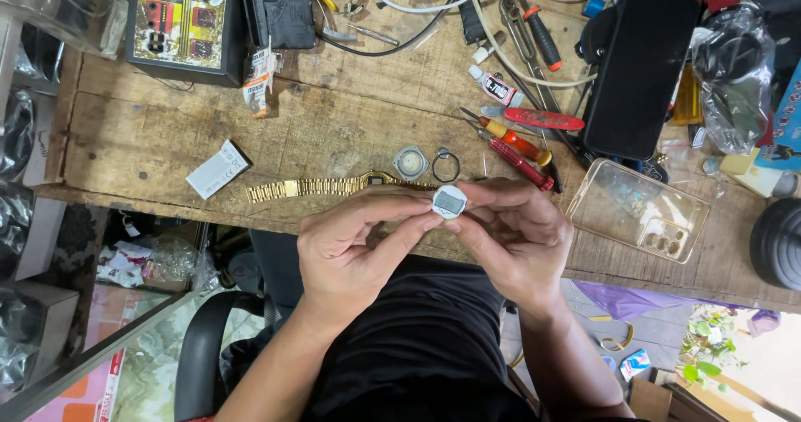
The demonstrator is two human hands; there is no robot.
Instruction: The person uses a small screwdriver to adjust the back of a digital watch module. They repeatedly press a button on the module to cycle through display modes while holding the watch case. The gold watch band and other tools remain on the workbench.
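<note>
Though pinched between left hand and right hand, watch module, just before gold watch: light, fragile; hold by edges.

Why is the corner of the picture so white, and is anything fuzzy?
In the head view, daylight washes out the bottom right corner near the plant; the wooden table is evenly lit with soft shadows; the phone shows little glare; the hands and the small watch part look sharp; the table edges curve slightly.
</note>
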